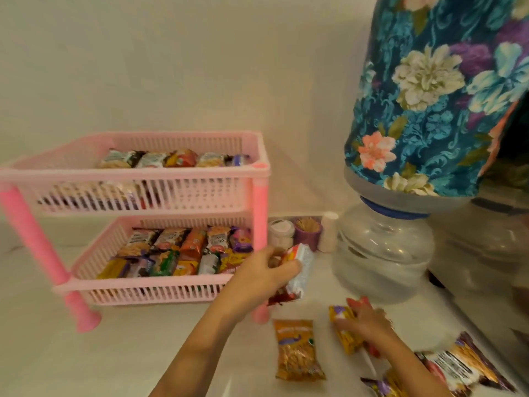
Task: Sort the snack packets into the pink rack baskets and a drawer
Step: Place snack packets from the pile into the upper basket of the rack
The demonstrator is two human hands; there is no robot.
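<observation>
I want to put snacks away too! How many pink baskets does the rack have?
2: the top basket and the bottom basket right under it on the same pink rack, both already holding packets.

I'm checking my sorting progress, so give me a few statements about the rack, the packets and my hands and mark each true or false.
1. The left hand holds a packet beside the lower basket. True.
2. The upper basket is empty. False: packets lie in it.
3. The right hand rests on a yellow packet on the counter. True.
4. The orange packet lies inside the rack. False: it lies on the counter.
</observation>
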